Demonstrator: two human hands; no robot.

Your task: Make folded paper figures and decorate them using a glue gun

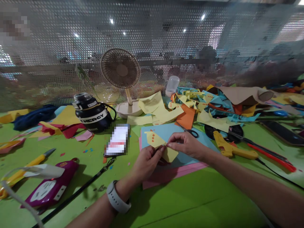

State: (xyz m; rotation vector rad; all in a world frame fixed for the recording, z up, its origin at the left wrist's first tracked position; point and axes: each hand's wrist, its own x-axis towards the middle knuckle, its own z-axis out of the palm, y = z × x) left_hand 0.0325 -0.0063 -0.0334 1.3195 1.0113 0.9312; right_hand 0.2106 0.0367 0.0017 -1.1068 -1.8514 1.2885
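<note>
A yellow paper cutout with small orange squares near its upper left is between my hands, above a blue sheet lying on pink paper. My left hand, with a pale watch strap on its wrist, pinches the cutout at its middle. From the right, the thumb and fingertips of my right hand close together at the same spot, touching the cutout. Whether a tiny piece sits between those fingertips is too small to tell. Just behind my right hand lie scissors, partly hidden.
A yellow glue gun and red-handled cutter lie right. Paper scraps heap at the back. A fan, black bottle, phone and purple device stand or lie left. Perforated metal rises behind.
</note>
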